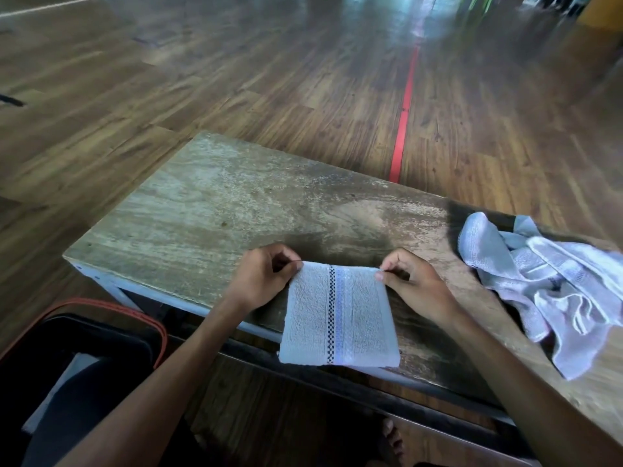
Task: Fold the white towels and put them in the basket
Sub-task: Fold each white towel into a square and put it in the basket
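White folded terry towel with a checked stripe [338,318] overhangs the worn wooden counter's [209,197] near edge, left hand [266,274] and right hand [409,281] pinching its far corners.

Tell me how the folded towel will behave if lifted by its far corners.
Probably floppy: the folded towel is soft terry, and its near edge overhanging the table would likely sag. Likely light: the left hand and right hand only pinch its corners.

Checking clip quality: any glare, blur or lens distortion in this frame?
Head view: the wide-angle lens skews the table; glare streaks the far floor, which looks blurred; the left hand, right hand and folded towel are sharp.
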Demonstrator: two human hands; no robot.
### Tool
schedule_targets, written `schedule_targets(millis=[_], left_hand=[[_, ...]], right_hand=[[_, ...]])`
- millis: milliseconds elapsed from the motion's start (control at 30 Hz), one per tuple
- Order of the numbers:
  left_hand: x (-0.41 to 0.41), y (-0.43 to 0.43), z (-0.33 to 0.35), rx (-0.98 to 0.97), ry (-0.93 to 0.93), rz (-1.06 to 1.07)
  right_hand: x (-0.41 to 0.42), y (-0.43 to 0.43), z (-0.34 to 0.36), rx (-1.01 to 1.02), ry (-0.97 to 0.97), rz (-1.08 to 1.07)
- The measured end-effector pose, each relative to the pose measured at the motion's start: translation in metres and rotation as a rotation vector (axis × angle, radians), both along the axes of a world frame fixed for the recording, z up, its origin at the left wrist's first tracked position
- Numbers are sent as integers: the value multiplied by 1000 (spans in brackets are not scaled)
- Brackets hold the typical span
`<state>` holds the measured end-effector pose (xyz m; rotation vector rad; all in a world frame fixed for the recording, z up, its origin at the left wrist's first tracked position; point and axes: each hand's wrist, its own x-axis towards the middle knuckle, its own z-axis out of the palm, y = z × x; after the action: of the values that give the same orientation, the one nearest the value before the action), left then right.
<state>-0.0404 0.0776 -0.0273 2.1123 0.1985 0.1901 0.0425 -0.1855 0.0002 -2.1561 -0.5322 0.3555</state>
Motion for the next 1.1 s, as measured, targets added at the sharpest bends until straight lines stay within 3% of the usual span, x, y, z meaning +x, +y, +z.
schedule_targets(millis=[333, 633, 800, 1000, 1100], left_hand=[[10, 4, -6, 165, 63, -22], [15, 6, -5, 153, 95, -41], [21, 4, -3, 218, 109, -9], [20, 6, -4, 196, 117, -7], [21, 6, -5, 203, 126, -11]], right_hand=[[7, 9, -10, -36, 79, -151], [5, 12, 3, -260, -110, -7], [6, 16, 2, -274, -166, -57], [-2, 22, 8, -575, -452, 102], [-13, 25, 14, -772, -504, 189]])
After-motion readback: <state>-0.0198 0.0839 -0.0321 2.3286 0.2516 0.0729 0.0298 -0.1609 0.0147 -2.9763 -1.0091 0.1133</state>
